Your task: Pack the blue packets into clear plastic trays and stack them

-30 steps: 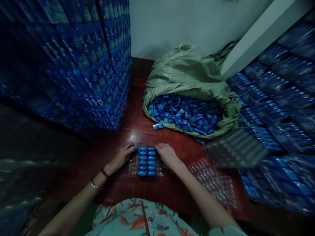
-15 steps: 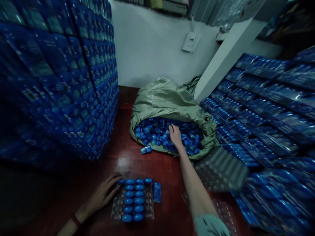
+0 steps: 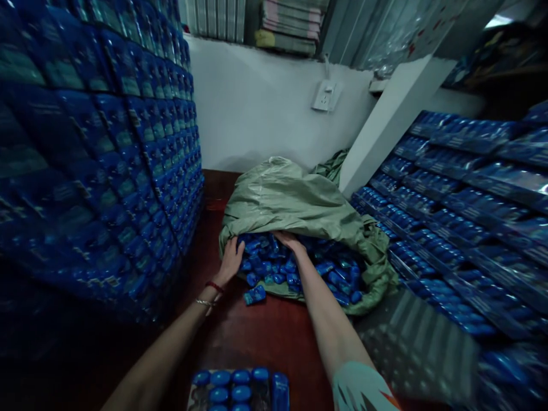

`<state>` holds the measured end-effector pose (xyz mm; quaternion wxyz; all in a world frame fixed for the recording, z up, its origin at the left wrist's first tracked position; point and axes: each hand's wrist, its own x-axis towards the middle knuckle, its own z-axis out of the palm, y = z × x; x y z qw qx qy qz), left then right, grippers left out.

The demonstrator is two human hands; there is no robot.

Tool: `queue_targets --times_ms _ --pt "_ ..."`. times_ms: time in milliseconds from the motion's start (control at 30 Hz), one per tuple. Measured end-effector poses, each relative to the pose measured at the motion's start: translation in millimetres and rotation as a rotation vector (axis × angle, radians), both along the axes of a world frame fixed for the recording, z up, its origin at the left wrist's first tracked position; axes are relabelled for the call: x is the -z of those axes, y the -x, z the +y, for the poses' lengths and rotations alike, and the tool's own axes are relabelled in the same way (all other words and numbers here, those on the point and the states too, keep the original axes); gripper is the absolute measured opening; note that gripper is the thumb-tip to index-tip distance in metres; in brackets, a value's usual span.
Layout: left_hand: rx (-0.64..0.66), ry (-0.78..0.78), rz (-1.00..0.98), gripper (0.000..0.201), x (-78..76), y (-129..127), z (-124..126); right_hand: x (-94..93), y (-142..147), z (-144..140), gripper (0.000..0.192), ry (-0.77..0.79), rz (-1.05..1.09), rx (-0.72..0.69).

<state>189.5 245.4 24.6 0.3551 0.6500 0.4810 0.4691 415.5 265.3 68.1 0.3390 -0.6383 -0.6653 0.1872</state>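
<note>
A green woven sack (image 3: 291, 197) lies on its side on the red surface, its mouth facing me. Small blue wrapped packets (image 3: 274, 265) fill the opening. My left hand (image 3: 232, 260) is at the left edge of the mouth, thumb and fingers apart, against the rim and the packets beside it. Deeper in goes my right hand (image 3: 291, 242), its fingertips hidden under the sack's upper flap. One loose blue packet (image 3: 255, 295) lies just outside the mouth. Nearest me, a clear plastic tray (image 3: 197, 398) holds several blue oval pieces, with a blue packet (image 3: 280, 391) along its right side.
Tall stacks of blue packages (image 3: 128, 148) rise on the left, and more blue packs (image 3: 462, 200) are piled on the right. Grey ribbed trays (image 3: 423, 337) lie right of the sack. Behind stand a white wall (image 3: 252, 108) with a socket (image 3: 325, 96) and a slanting post (image 3: 385, 125).
My left hand has left the tray and moved forward to the sack's left rim. My right hand has gone deeper, under the flap. The view has tilted up.
</note>
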Motion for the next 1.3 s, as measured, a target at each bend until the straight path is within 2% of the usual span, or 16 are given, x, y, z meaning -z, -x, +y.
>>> queue_targets --times_ms 100,200,300,567,667,767,867,933,1033,1100,1200,1300 --pt "-0.015 0.053 -0.037 0.048 11.1 9.3 10.1 8.6 9.5 -7.7 0.042 0.056 0.02 -0.03" --pt "0.034 0.094 -0.054 0.05 15.4 28.6 2.1 17.8 22.1 -19.5 0.036 0.083 0.056 -0.063" --pt "0.129 0.08 -0.06 0.046 15.6 37.4 -13.8 24.7 32.2 -40.5 0.031 0.087 0.077 -0.089" --pt "0.329 -0.045 -0.007 0.031 20.4 25.3 -71.6 35.7 62.4 -121.3 0.023 0.081 0.03 -0.121" --pt "0.408 -0.019 -0.007 0.029 20.2 34.6 -96.4 35.4 67.4 -144.5 0.03 0.101 -0.003 -0.136" --pt "0.478 0.016 0.02 0.032 16.9 50.9 -115.2 32.0 62.2 -167.2 0.053 0.145 -0.042 -0.2" --pt "0.446 0.034 0.074 0.033 12.3 72.7 -126.6 26.5 52.0 -195.9 0.069 0.214 -0.153 -0.245" --pt "0.366 0.045 0.116 0.033 10.4 92.3 -133.3 22.8 47.9 -219.7 0.069 0.195 -0.187 -0.194" --pt "0.256 0.078 0.195 0.032 12.0 125.9 -148.0 19.0 53.3 -256.8 0.048 0.032 -0.08 -0.043" --pt "0.23 0.11 0.248 0.029 15.6 143.7 -160.0 18.2 66.6 -275.8 0.032 -0.037 0.0 0.008" --pt "0.336 0.149 0.332 0.025 21.0 152.5 -172.9 19.2 96.2 -285.1 0.024 0.011 -0.066 -0.113" --pt "0.489 0.152 0.381 0.022 22.6 144.8 -173.5 20.7 122.3 -271.6 0.037 0.139 -0.351 -0.289"
